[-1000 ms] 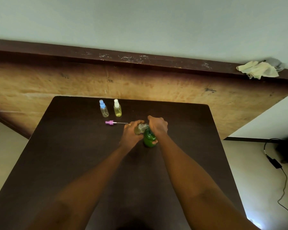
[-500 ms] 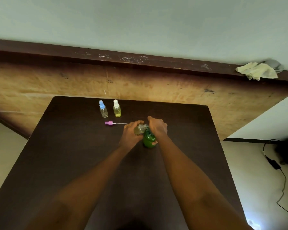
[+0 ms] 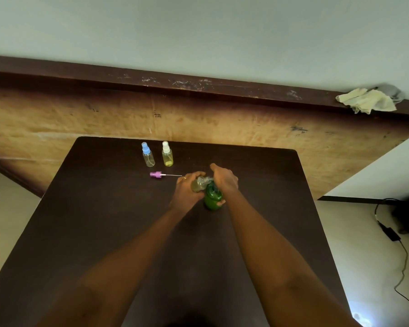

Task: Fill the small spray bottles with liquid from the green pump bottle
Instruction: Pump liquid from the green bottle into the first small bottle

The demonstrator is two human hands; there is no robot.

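One uncapped small bottle [image 3: 200,184] is gripped in the curled fingers of the left hand [image 3: 187,192], tilted with its mouth toward the right hand [image 3: 223,181], which is closed over the top of the one upright green pump bottle [image 3: 213,199]. Beyond the left hand, a blue-topped spray bottle [image 3: 148,155] and a white-topped spray bottle [image 3: 167,155] are seen upright; one purple spray head [image 3: 156,174] is laid nearer, its tube pointed toward that hand

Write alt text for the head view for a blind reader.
A left hand holds an uncapped small bottle at the spout of a green pump bottle gripped by the right hand. Farther on the dark table stand a blue-capped bottle and a white-capped bottle, and a purple sprayer lies loose.
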